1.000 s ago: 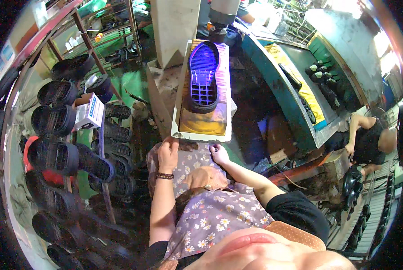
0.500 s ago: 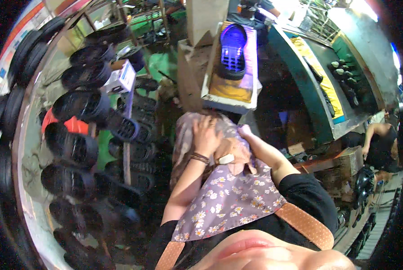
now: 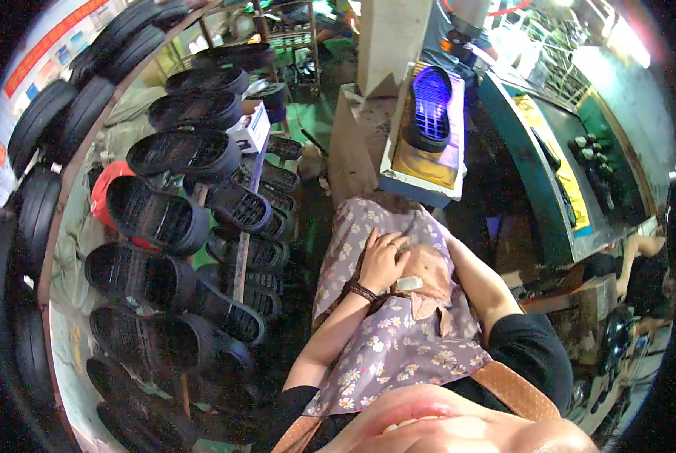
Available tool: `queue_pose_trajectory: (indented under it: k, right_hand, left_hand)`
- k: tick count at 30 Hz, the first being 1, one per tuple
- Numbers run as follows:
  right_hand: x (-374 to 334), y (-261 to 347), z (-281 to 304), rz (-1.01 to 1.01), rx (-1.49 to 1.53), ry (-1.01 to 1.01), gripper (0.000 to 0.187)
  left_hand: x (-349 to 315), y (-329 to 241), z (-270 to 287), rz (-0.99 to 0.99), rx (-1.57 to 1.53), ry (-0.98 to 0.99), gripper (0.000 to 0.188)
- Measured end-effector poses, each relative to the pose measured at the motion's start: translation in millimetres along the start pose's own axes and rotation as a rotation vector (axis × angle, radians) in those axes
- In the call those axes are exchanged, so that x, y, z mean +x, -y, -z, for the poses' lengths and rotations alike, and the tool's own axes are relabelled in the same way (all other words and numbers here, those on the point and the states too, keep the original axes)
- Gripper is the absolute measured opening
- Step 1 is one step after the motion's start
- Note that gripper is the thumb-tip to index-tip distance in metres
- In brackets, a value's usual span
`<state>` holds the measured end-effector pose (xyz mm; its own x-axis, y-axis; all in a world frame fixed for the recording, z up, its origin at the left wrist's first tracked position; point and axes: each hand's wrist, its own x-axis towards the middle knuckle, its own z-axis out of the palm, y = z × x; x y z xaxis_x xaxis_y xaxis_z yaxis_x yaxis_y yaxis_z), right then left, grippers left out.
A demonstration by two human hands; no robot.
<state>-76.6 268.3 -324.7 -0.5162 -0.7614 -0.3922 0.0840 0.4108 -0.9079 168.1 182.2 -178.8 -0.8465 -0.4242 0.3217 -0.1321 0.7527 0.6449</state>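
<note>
My left hand (image 3: 384,260) lies on the lap of a purple-grey floral apron (image 3: 368,332), its fingers stretched out and holding nothing. Beside it on the apron is a tan patch (image 3: 426,264) with a small white piece (image 3: 409,284). My right forearm (image 3: 477,279) runs down along the apron's right side, and the fingers of that hand are hidden by the cloth. Ahead of my knees, a black shoe sole (image 3: 431,109) lies on a white-edged stand with a worn yellow top (image 3: 421,165). Violet-blue light falls on the sole. Neither hand touches it.
Racks of black shoe soles (image 3: 194,152) fill the left side, with a small white box (image 3: 252,125) among them. More black soles (image 3: 40,208) line the left wall. At right stands a green-sided bench (image 3: 530,181) with a yellow strip (image 3: 572,200). Another person's arm (image 3: 632,260) shows at far right.
The view has shifted, so the racks and stand appear farther right and lower. My left hand has slid back along the apron toward me. My right hand has gone out of sight beside the apron.
</note>
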Motion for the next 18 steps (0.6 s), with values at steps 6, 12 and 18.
queue_pose_trajectory:
  k: [6,12,18]
  right_hand:
    - [-6,2,12,0.282,0.492,0.284,0.051]
    - [-29,0,10,-0.084,0.082,-0.383,0.053]
    - [-49,34,11,0.07,-0.286,-0.51,0.045]
  left_hand:
    - [-1,0,1,0.017,-0.062,-0.029,0.032]
    - [-6,1,9,0.036,-0.055,-0.037,0.029]
    - [3,1,8,0.016,-0.046,-0.079,0.029]
